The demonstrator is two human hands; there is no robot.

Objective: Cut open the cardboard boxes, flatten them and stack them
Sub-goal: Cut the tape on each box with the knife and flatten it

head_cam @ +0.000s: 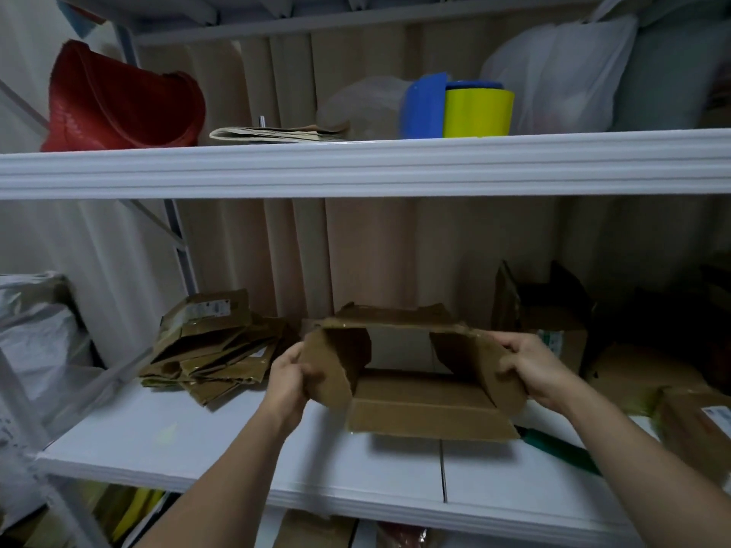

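Brown flattened boxes (215, 346) lying heaped at centre-left on the white shelf (197, 441); unopened cartons (648, 373) crowding the right, a green-handled tool (561, 448) lying beneath the right forearm. Holding an opened cardboard box (415, 393) at frame centre, long axis running left-right, open end facing the camera. Left hand (288, 375) and right hand (530, 365) each gripping an end flap.

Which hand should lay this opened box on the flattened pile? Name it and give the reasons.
Left, probably. The left hand grips the opened box on the side nearest the flattened pile. The right hand holds the far end, by the uncut boxes.
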